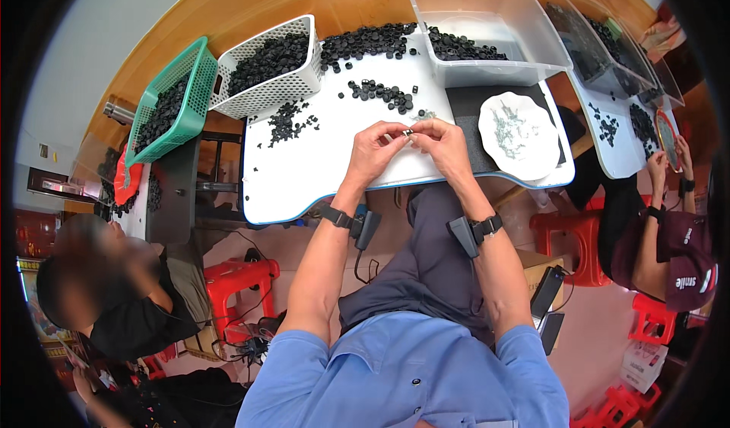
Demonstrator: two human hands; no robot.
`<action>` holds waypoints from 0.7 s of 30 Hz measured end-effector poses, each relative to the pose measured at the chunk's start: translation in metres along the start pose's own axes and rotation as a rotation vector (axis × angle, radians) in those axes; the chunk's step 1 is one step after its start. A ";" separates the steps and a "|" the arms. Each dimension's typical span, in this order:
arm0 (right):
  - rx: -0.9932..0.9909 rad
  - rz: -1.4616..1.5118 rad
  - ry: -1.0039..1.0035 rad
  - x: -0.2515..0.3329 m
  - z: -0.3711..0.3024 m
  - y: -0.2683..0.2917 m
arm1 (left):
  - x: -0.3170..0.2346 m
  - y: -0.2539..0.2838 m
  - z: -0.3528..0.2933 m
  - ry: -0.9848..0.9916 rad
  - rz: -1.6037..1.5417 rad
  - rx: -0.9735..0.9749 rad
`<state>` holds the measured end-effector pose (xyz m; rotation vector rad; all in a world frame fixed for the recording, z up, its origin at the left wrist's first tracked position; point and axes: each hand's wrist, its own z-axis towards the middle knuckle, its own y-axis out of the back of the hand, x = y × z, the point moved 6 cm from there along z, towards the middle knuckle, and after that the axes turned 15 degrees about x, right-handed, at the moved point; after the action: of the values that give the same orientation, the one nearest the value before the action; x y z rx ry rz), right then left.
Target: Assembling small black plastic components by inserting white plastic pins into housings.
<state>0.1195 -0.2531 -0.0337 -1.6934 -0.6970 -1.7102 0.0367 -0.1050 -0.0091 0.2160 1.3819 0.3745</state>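
My left hand (374,151) and my right hand (443,143) meet above the near edge of a white work board (319,173). Together their fingertips pinch one small black part (408,133) between them. Each wrist carries a black band with a small device. Just beyond the hands lies a loose cluster of small black parts (380,93) on the board. A white plate (518,135) with thin pale metal pieces sits to the right of my right hand, on a dark mat.
A white basket (268,70) and a green basket (169,105) hold black parts at the left. A clear plastic tub (487,25) stands at the back. One person sits at the lower left, another at the right by a second board. Red stools (236,280) stand below.
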 end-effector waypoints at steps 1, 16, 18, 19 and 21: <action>-0.004 -0.007 -0.001 0.000 0.001 0.000 | -0.001 0.001 0.000 -0.009 0.014 0.006; -0.208 0.032 0.195 -0.002 -0.011 0.004 | 0.007 0.017 0.039 0.155 0.311 -0.145; -0.222 -0.003 0.199 -0.003 -0.013 0.004 | 0.003 0.016 0.049 0.185 0.368 -0.147; -0.226 -0.010 0.196 -0.004 -0.014 0.004 | 0.001 0.015 0.054 0.217 0.441 -0.118; -0.234 -0.016 0.197 -0.002 -0.015 0.004 | 0.000 0.013 0.059 0.245 0.518 -0.088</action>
<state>0.1121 -0.2669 -0.0362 -1.6427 -0.4350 -2.0018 0.0925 -0.0886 0.0063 0.4708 1.5367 0.9145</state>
